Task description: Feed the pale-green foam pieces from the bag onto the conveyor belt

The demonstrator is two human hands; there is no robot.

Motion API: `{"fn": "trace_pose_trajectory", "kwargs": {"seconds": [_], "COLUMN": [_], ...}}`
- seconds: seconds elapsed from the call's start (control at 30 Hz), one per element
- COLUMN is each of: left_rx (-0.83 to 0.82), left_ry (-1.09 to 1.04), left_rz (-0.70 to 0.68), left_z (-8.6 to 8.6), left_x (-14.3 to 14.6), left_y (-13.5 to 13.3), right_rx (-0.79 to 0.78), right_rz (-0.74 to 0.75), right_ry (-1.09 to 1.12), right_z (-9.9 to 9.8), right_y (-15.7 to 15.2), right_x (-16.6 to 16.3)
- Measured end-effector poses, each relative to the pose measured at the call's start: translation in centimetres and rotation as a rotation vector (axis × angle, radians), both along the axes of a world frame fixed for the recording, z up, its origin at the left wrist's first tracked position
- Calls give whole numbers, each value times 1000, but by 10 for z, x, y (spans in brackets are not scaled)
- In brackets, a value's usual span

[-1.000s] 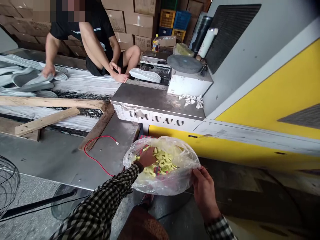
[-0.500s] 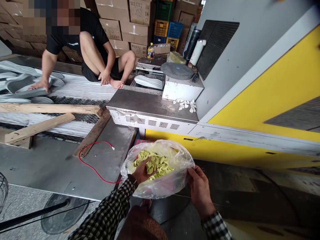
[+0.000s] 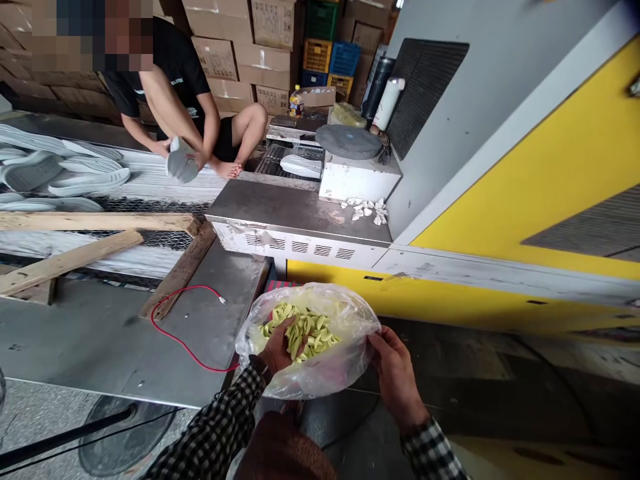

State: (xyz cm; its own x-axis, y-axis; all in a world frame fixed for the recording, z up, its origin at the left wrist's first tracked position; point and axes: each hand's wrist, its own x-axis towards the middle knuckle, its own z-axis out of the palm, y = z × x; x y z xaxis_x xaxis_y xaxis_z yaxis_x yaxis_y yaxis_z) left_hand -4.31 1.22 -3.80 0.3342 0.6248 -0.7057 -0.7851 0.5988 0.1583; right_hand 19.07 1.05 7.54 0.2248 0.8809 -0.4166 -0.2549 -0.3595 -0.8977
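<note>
Scooping step: left hand point(image 3: 277, 348), fingers curled into yellow-green scraps point(image 3: 310, 331) in clear plastic bag point(image 3: 345, 363), right hand point(image 3: 394, 377) pinching its edge open

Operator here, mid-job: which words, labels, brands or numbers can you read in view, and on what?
None are legible.
Brown cardboard cartons: printed markings, too small to read.
Small plastic bottle with a yellow cap: label too blurred.
Co-worker's black T-shirt: small white print, unreadable.

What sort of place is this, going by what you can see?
Probably a shoe-making factory or workshop: pale shoe soles lie heaped beside wire mesh, stacked cardboard cartons stand behind, and a yellow-panelled industrial machine fills the right.
</note>
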Motion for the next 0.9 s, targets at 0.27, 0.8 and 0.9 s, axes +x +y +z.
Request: {"fn": "trace_pose_trajectory", "kwargs": {"seconds": [0.27,0.8,0.9], "left_rx": [-92,424,577], "left_ry": [99,469,485], "left_rz": [46,-453,-709], "left_z": [6,108,114], "left_x": [-2,81,136], "left_y": [-6,-90,-128], "right_rx": [43,79,159], "right_rz": [-57,-83,75], "right_ry": [-52,-181,-159], "right_z": [9,11,18], "right_y": [-11,-142,-182], "right_x": [9,66,72]}}
